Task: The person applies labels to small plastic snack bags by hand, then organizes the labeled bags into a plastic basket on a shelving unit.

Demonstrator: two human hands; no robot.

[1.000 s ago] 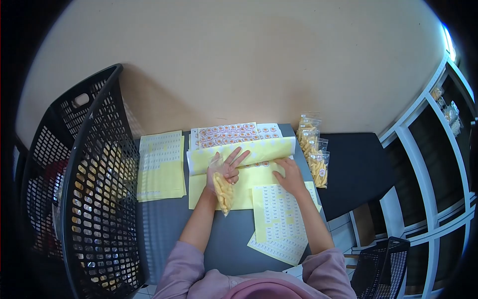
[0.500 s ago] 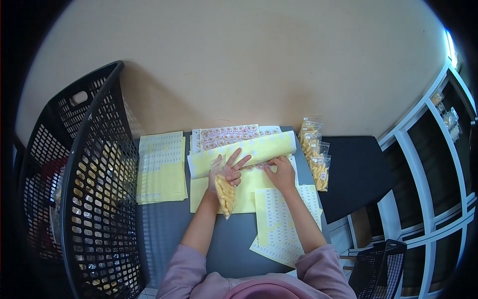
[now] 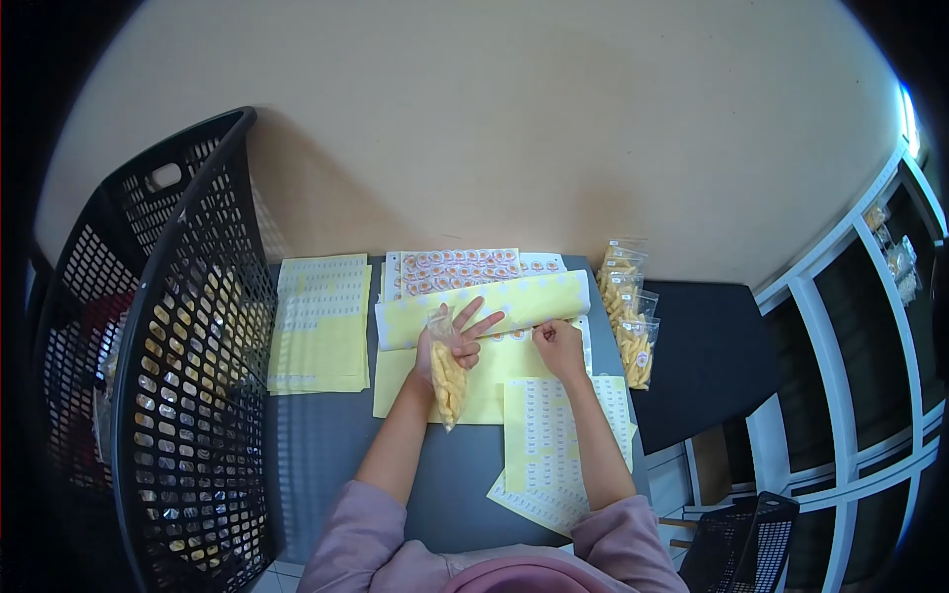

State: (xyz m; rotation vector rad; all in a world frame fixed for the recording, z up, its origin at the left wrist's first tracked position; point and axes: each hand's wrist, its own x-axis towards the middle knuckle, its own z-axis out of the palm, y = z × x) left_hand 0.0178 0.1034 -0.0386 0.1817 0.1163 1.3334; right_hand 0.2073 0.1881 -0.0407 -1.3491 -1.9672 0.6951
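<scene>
A tall black basket (image 3: 168, 336) stands at the far left, its rim rising right against the left edge of the desk (image 3: 326, 445). Just beside it on the desk lies a stack of yellow label sheets (image 3: 319, 324), near the wall edge. Bare grey desk lies open in front of that stack and runs toward the person's body, between the basket and the left forearm.

The left hand (image 3: 450, 341) reaches forward from a pink sleeve, palm up, fingers spread and pointing toward the wall. It pins a clear snack bag (image 3: 447, 371) against the palm with the thumb; the bag hangs down along the wrist. The fingertips rest on a curled yellow sheet (image 3: 484, 308), which lies across a sticker sheet (image 3: 460, 267) with round orange stickers.

The right hand (image 3: 559, 346) lies just right of the left, fingers curled and pinching at the stickers under the curled sheet's edge; what it grips is too small to tell. Its forearm crosses more label sheets (image 3: 554, 435) that overhang the desk's near edge.

At the right edge of the desk stands a row of filled bags (image 3: 628, 311), and beyond it a white shelf (image 3: 850, 326).
</scene>
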